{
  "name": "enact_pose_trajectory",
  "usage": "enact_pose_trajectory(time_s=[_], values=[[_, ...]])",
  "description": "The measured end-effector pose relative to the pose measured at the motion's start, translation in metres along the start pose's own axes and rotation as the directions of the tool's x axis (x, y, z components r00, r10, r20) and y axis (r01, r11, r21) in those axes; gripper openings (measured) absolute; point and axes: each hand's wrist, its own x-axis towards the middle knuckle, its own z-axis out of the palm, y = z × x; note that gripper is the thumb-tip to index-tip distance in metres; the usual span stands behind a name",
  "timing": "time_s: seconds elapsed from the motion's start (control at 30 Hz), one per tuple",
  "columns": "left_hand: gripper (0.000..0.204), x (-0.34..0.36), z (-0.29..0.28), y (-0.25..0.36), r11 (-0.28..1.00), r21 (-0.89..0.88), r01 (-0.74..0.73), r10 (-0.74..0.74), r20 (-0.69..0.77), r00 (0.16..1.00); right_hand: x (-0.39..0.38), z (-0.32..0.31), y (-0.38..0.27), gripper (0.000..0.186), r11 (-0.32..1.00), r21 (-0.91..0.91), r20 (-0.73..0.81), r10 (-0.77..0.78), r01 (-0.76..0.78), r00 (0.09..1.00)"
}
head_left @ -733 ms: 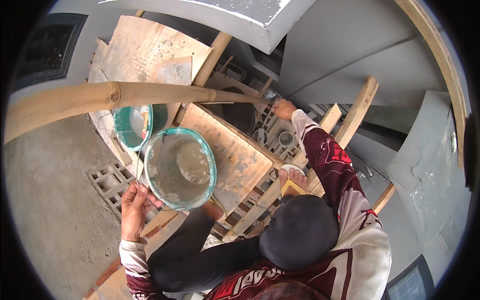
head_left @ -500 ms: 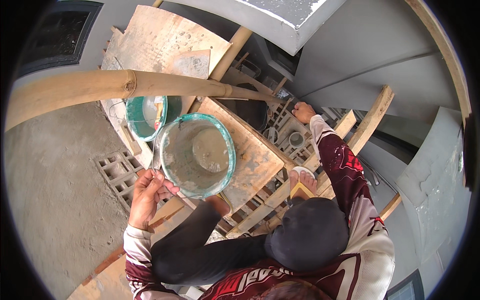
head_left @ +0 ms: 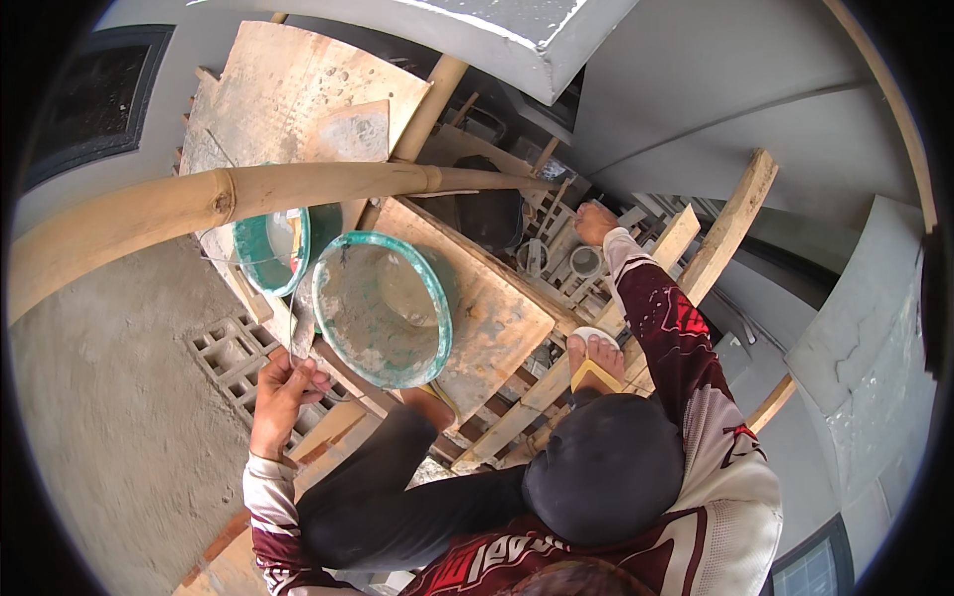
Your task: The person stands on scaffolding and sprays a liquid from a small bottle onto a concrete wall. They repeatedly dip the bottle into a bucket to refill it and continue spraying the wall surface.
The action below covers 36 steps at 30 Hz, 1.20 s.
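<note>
My left hand (head_left: 283, 395) is closed in a pinch on a thin metal piece that looks like the wire handle (head_left: 292, 333) of a bucket. Just right of it is the large green-rimmed bucket (head_left: 383, 343), tilted, its inside smeared with grey residue. Beneath the bucket lies a mortar-stained plywood board (head_left: 497, 318). My right hand (head_left: 594, 224) reaches far forward with curled fingers, close to the thin far end of a bamboo pole (head_left: 328, 183). What those fingers hold, if anything, is hidden.
A second green bucket (head_left: 263, 253), with a brush-like tool in it, stands partly behind the pole. Hollow blocks (head_left: 234, 358) lie at left beside wet-looking cement. Timber beams (head_left: 730, 228) rise at right. My sandalled foot (head_left: 596, 360) rests on slats with gaps beneath.
The view has shifted, moving the surroundings left and down. The large bucket's mouth now looks narrower and more tilted. My left hand is slightly lower, still pinching; my right hand stays stretched forward.
</note>
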Motion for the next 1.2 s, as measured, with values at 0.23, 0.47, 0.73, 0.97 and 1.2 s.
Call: enact_pose_trajectory(time_s=[0.23, 0.47, 0.73, 0.97, 1.2], values=[[0.026, 0.009, -0.011, -0.009, 0.966, 0.228, -0.121, 0.129, -0.023, 0.991, -0.015, -0.004, -0.003, 0.04, 0.992, -0.11, 0.059, 0.064, -0.058, 0.996], [0.033, 0.0, -0.032, 0.004, 0.98, 0.182, -0.083, 0.119, -0.197, 0.973, -0.022, 0.004, 0.0, 0.035, 0.894, -0.411, 0.16, -0.121, 0.177, 0.98], [0.037, 0.016, -0.051, -0.023, 0.858, 0.502, -0.111, 0.198, -0.122, 0.973, -0.03, -0.004, -0.01, 0.041, 0.99, -0.139, 0.206, 0.059, -0.03, 0.977], [0.035, 0.023, -0.052, -0.031, 0.85, 0.513, -0.118, 0.198, -0.105, 0.974, 0.002, 0.033, 0.018, 0.044, 0.987, -0.155, 0.18, -0.013, 0.042, 0.984], [0.032, 0.025, -0.047, -0.028, 0.849, 0.517, -0.106, 0.19, -0.112, 0.975, 0.002, 0.024, 0.007, 0.05, 0.99, -0.062, 0.326, 0.14, -0.126, 0.935]])
